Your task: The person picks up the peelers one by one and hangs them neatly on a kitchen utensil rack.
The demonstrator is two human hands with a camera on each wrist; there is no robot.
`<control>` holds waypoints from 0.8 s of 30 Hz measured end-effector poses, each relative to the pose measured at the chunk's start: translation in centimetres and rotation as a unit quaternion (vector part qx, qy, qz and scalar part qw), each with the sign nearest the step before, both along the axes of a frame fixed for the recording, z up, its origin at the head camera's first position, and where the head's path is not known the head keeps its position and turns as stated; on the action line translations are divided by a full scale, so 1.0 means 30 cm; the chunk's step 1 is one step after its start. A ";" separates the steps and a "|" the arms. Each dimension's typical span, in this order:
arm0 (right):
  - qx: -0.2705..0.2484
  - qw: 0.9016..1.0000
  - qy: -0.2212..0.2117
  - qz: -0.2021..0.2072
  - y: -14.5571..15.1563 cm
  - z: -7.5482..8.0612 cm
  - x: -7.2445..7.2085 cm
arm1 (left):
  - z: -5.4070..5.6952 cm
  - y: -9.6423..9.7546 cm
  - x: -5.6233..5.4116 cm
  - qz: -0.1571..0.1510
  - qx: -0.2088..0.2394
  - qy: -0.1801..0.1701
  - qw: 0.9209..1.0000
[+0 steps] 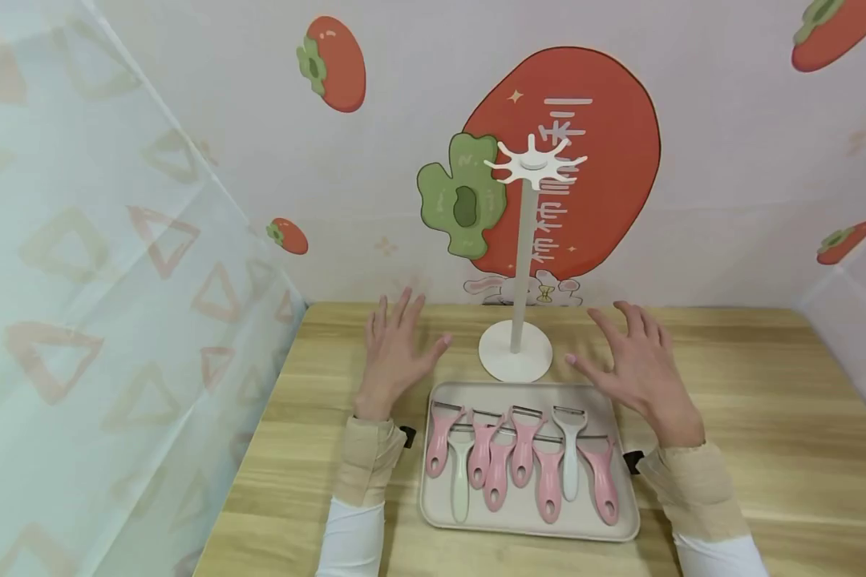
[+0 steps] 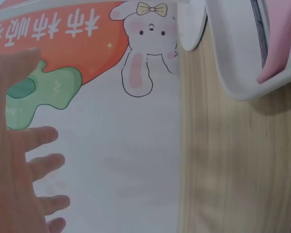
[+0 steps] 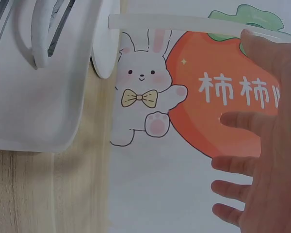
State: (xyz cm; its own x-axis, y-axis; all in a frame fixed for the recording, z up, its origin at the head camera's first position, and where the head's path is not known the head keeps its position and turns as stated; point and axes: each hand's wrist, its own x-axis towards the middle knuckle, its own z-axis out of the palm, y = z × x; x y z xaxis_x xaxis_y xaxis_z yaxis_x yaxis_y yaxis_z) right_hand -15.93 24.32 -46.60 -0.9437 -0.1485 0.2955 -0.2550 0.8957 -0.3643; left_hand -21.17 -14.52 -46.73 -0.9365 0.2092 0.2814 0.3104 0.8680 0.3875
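My left hand (image 1: 397, 361) hovers over the back left of the table, fingers spread and holding nothing. On the other side my right hand (image 1: 638, 369) is likewise spread with nothing in it. Between them stands a white rack (image 1: 523, 264) with a round base, a thin upright pole and a ring of several hooks on top, all bare. Just in front of the base lies a beige tray (image 1: 515, 517) of peelers. Several are pink, such as one pink peeler (image 1: 524, 453); a pale green peeler (image 1: 461, 481) and a pale bluish-white peeler (image 1: 571, 457) lie among them.
The wooden table (image 1: 750, 385) ends at the back against a wall sheet (image 1: 375, 176) printed with persimmons and a rabbit. A patterned white curtain (image 1: 115, 320) hangs along the left side. Another pale sheet (image 1: 851, 320) borders the right.
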 end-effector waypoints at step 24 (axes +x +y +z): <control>-0.039 0.994 0.097 0.000 0.025 0.024 0.130 | 0.095 0.334 -0.062 -0.241 0.301 -0.061 0.921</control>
